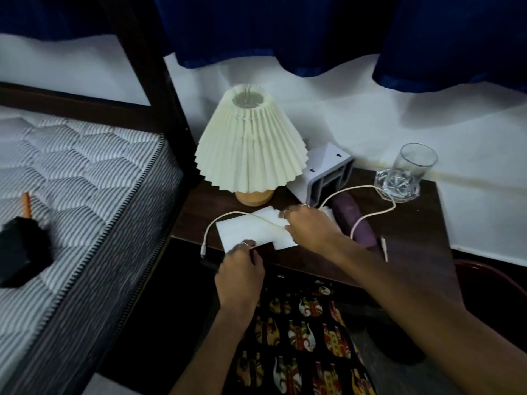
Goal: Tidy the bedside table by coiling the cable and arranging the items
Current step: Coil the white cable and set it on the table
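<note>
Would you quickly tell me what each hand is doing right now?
Left hand: closed, pinching the near edge of the white paper.
Right hand: closed on the paper's right end, where the white cable crosses.

Table [413, 223]: lamp [251, 143], cable [368, 218], glass [410, 169].

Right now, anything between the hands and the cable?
Nothing blocks it. The cable lies on top of the white paper, and both the left hand and the right hand are on that paper beside it.
</note>
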The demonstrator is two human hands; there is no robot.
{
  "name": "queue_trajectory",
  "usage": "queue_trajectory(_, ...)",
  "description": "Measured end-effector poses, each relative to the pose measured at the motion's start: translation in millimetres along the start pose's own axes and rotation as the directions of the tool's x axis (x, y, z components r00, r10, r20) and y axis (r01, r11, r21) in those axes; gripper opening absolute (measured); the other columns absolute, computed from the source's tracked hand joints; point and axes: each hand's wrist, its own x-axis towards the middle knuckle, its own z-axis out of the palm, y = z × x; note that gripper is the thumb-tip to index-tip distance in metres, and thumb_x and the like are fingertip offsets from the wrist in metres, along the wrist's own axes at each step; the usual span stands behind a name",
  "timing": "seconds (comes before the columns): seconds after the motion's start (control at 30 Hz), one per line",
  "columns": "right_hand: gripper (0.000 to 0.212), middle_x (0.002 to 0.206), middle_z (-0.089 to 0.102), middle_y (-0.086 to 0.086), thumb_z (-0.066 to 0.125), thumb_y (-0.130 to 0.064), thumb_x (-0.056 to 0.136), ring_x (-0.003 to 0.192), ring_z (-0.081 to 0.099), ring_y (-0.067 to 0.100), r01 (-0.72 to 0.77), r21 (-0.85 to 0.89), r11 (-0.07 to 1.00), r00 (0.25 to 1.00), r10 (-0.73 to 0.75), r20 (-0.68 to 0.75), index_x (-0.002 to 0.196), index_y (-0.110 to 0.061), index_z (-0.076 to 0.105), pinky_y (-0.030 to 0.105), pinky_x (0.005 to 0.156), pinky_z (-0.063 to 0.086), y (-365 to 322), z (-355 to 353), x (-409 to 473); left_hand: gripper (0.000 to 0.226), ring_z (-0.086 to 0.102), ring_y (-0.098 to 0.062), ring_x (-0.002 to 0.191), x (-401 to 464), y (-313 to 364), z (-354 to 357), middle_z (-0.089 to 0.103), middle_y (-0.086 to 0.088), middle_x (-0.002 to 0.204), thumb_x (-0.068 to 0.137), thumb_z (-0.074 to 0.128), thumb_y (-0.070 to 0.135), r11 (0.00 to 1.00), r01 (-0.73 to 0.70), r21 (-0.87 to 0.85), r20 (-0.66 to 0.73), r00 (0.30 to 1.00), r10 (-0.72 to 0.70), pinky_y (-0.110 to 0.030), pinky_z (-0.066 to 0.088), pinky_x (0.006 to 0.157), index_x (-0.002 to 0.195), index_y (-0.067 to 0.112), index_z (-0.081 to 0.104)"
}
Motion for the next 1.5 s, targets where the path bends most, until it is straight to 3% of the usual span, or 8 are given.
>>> queue_trajectory(0.47, 0.037, 0.122, 0.055, 0.008, 0.049, -0.007, 0.088, 0.111, 0.057, 0.029, -0.048, -0.242, 0.969, 0.987, 0.082, 0.135, 0.125, -0.013, 0.048, 0.04, 0.088, 0.045, 0.7, 12.7, 13.7, 0.02, 0.057, -0.039, 0.103, 80.1, -71.1, -17.1, 0.058, -0.021, 0.111, 0.086, 0.055, 0.003, 0.965, 0.242, -0.1, 0.072, 0.969, -0.235, -0.043, 0.045, 0.088, 0.106, -0.001, 0.057)
queue_trajectory(0.6, 0.044, 0.123, 0.052, 0.007, 0.046, -0.002, 0.088, 0.11, 0.056, 0.03, -0.014, -0.278, 0.96, 1.0, 0.018, 0.011, 0.13, -0.012, 0.046, 0.038, 0.087, 0.045, 0.7, -3.5, -2.2, 0.018, 0.06, -0.039, 0.1, 80.6, -65.2, -35.8, 0.065, -0.026, 0.102, 0.085, 0.052, -0.004, 0.955, 0.234, -0.181, 0.041, 0.972, -0.23, -0.031, 0.042, 0.079, 0.098, -0.009, 0.064)
queue_trajectory(0.77, 0.038, 0.082, 0.063, 0.004, 0.078, -0.002, 0.054, 0.068, 0.065, 0.025, 0.013, -0.338, 0.941, 0.957, -0.109, -0.267, 0.088, -0.012, 0.066, 0.03, 0.056, 0.049, 8.3, -34.3, -42.7, 0.023, 0.062, -0.03, 0.099, 62.8, -56.7, -62.9, 0.069, -0.016, 0.104, 0.089, 0.051, 0.001, 0.935, 0.183, -0.305, 0.064, 0.983, -0.172, -0.027, 0.043, 0.084, 0.103, 0.002, 0.068)
queue_trajectory(0.9, 0.022, 0.084, 0.064, 0.006, 0.075, -0.009, 0.064, 0.07, 0.066, 0.026, -0.045, -0.3, 0.953, 0.909, -0.085, -0.407, 0.084, -0.011, 0.066, 0.031, 0.061, 0.052, 10.2, -65.8, -96.6, 0.013, 0.065, -0.022, 0.088, 28.6, -38.5, -84.9, 0.069, -0.008, 0.091, 0.088, 0.056, 0.001, 0.765, 0.231, -0.601, 0.255, 0.963, -0.09, -0.028, 0.05, 0.074, 0.093, 0.01, 0.063)
queue_trajectory(1.07, 0.017, 0.094, 0.064, 0.007, 0.051, -0.019, 0.086, 0.081, 0.066, 0.031, -0.135, -0.188, 0.973, 0.831, 0.008, -0.556, 0.094, -0.011, 0.063, 0.037, 0.07, 0.055, 13.2, -92.8, -167.0, 0.015, 0.068, -0.02, 0.1, -27.7, 0.3, -123.4, 0.073, -0.01, 0.102, 0.092, 0.049, -0.003, 0.508, 0.288, -0.812, 0.449, 0.864, 0.227, -0.035, 0.052, 0.09, 0.104, 0.003, 0.056)
queue_trajectory(1.3, 0.018, 0.091, 0.06, 0.011, 0.058, -0.012, 0.085, 0.076, 0.063, 0.033, -0.081, 0.063, 0.995, 0.641, 0.101, -0.761, 0.1, -0.006, 0.064, 0.038, 0.066, 0.055, -4.1, -127.8, -244.4, 0.028, 0.071, -0.014, 0.088, -80.3, 77.4, -169.4, 0.074, -0.004, 0.09, 0.076, 0.057, 0.006, 0.18, 0.303, -0.936, 0.351, 0.757, 0.551, -0.027, 0.057, 0.08, 0.102, 0.011, 0.065)
queue_trajectory(1.4, 0.017, 0.093, 0.063, 0.007, 0.056, -0.016, 0.087, 0.074, 0.065, 0.028, 0.01, 0.172, 0.985, 0.668, 0.121, -0.734, 0.101, -0.01, 0.064, 0.035, 0.065, 0.057, -27.5, -124.9, -268.3, 0.026, 0.071, -0.013, 0.087, -92.7, 106.0, -183.2, 0.075, -0.004, 0.092, 0.075, 0.057, 0.006, 0.063, 0.272, -0.96, 0.257, 0.777, 0.575, -0.026, 0.058, 0.077, 0.099, 0.011, 0.066)
queue_trajectory(1.5, 0.022, 0.092, 0.064, -0.001, 0.046, -0.03, 0.091, 0.077, 0.065, 0.022, 0.073, 0.245, 0.967, 0.755, 0.107, -0.647, 0.101, -0.018, 0.062, 0.035, 0.064, 0.056, -51.5, -109.8, -282.3, 0.025, 0.07, -0.011, 0.093, -93.2, 120.9, -187.5, 0.075, -0.003, 0.098, 0.082, 0.057, 0.006, 0.11, 0.181, -0.977, 0.211, 0.8, 0.561, -0.022, 0.056, 0.073, 0.106, 0.012, 0.065)
